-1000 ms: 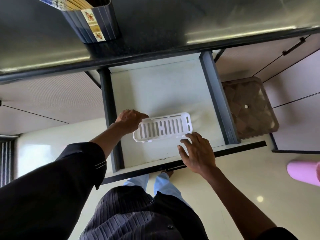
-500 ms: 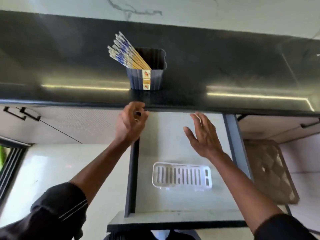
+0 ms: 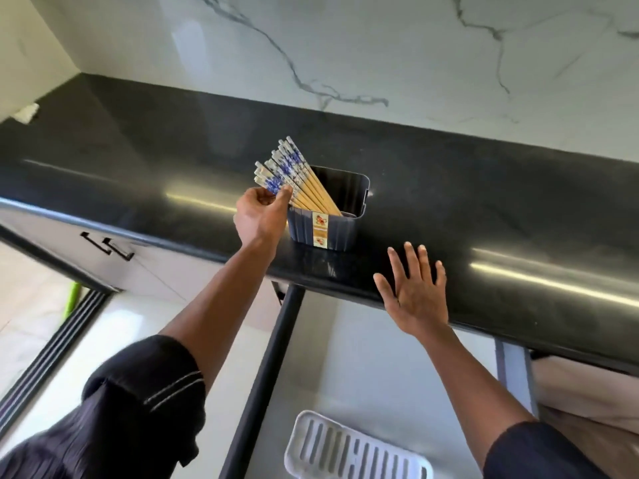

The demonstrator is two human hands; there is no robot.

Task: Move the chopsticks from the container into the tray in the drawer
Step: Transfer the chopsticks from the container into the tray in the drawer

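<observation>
Several wooden chopsticks with blue-and-white patterned tops lean to the left out of a dark blue ribbed container on the black countertop. My left hand pinches the lowest chopsticks near their patterned ends, just left of the container. My right hand hovers flat with fingers spread over the counter's front edge, holding nothing. Below, the open drawer holds a white slotted tray with nothing in it, partly cut off by the bottom edge.
A white marble wall rises behind the counter. Cabinet fronts with black handles lie at the left. The drawer's dark left side runs down toward me. A woven brown surface shows at the lower right.
Both hands left the tray in the drawer and rose toward the counter. My left hand reached the chopsticks and closed on them. The view tilted up from the drawer.
</observation>
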